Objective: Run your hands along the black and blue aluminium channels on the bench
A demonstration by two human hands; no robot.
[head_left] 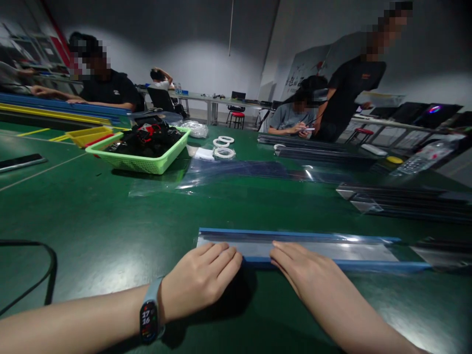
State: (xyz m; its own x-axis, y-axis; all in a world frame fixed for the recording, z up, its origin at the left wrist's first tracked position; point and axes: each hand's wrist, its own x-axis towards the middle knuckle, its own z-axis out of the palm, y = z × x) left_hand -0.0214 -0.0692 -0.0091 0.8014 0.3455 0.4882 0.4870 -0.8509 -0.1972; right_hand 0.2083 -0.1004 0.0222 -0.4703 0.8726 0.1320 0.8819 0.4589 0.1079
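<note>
The blue-edged strip [354,251] lies lengthwise across the green table [110,211], directly before the person, and it could skew if the two hands pressed its near edge unevenly, since the tabletop looks smooth. A push to the right might also knock its far end into the dark wrapped pieces [446,254] close by. The left hand [202,273] rests palm down near the strip's left end, fingers together and bent over the near edge; the right hand [308,270] angles in from the lower right, fingertips at that same edge. Both touch the strip (the thumbs are hidden), so whether either pinches it or merely presses cannot be told.
</note>
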